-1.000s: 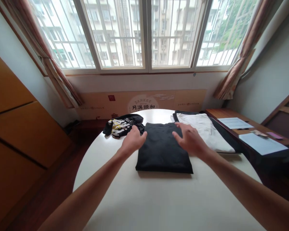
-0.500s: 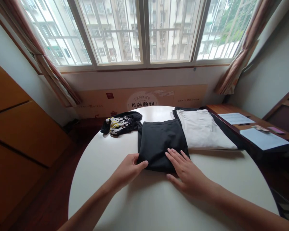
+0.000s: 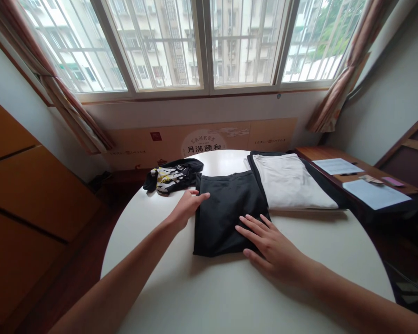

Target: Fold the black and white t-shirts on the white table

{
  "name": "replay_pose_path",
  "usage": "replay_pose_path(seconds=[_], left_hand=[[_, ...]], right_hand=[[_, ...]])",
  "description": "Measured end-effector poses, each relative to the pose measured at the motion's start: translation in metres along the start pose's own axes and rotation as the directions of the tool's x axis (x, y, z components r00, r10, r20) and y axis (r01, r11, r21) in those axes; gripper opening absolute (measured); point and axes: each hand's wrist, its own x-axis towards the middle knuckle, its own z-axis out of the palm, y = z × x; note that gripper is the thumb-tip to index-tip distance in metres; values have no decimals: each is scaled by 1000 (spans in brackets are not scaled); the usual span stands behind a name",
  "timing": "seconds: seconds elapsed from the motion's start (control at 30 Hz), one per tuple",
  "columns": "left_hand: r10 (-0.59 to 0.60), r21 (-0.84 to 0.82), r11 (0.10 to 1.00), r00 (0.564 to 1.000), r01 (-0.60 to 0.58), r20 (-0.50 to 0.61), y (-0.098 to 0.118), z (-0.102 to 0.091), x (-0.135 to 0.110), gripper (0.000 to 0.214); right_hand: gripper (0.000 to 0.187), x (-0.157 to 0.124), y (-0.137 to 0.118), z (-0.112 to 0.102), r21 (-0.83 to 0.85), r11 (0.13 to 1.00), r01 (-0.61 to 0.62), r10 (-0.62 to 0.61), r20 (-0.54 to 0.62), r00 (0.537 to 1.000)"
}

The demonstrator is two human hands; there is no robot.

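Note:
A folded black garment lies on the round white table. My right hand rests flat on its near right corner, fingers spread and open. My left hand reaches to the garment's left edge, fingers stretched out and touching the cloth near its far corner. Neither hand grips anything.
A crumpled black, white and yellow garment lies at the far left of the table. A folded white garment on dark cloth sits to the right. A wooden desk with papers stands at right; windows and curtains behind.
My left hand has slid from the garment's near left corner up along its left edge. My right hand stays on the near right corner. The garment now lies a little narrower.

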Motion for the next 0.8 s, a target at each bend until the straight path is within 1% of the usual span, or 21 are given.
replay_pose_path(seconds=[0.03, 0.1, 0.13, 0.2, 0.27, 0.3, 0.37, 0.43, 0.53, 0.57, 0.63, 0.7, 0.73, 0.8], left_hand=[[14, -30, 999, 1000, -14, 2, 3, 4, 11, 78], [83, -96, 992, 996, -80, 35, 8, 11, 31, 85], [127, -112, 986, 990, -121, 55, 9, 13, 40, 84], [216, -87, 974, 974, -210, 66, 8, 16, 56, 71], [272, -18, 962, 962, -271, 41, 4, 17, 70, 53], [285, -1, 958, 958, -285, 26, 2, 17, 76, 46], [301, -16, 953, 953, -302, -12, -4, 16, 83, 45], [311, -41, 948, 948, -315, -69, -7, 15, 85, 51], [325, -66, 939, 932, -339, -163, -7, 13, 78, 57], [310, -50, 945, 933, -324, -184, -6, 12, 73, 58], [228, 34, 974, 952, -226, -205, -5, 9, 59, 63], [120, 127, 987, 975, -97, -189, -5, 4, 39, 75], [79, 154, 987, 983, -53, -164, -7, 1, 27, 82], [33, 185, 983, 995, -16, -89, -12, -5, -5, 94]], right_hand=[[57, 0, 0, 0, 0, 1000, 1, -1, 6, 1000], [58, 1, 0, -1, 5, 1000, 0, 0, 14, 1000], [58, 1, 0, -2, 9, 1000, -1, 0, 19, 1000], [58, 1, 0, -3, 14, 1000, 2, -2, 29, 1000], [58, 2, 0, -4, 6, 1000, 9, -10, 43, 999], [58, 2, -1, -5, -3, 1000, 14, -13, 49, 999], [59, 3, -2, -7, -21, 1000, 17, -16, 52, 999], [59, 4, -3, -8, -28, 999, 19, -18, 49, 999], [59, 4, -3, -8, -26, 999, 21, -20, 38, 999], [60, 4, -3, -7, -29, 999, 20, -19, 34, 999], [61, 4, 0, -5, -42, 999, 14, -13, 29, 1000], [61, 3, 2, -4, -59, 998, -2, 3, 21, 1000], [60, 3, 3, -3, -66, 998, -13, 14, 17, 1000], [59, 3, 6, -2, -79, 996, -35, 36, 8, 999]])
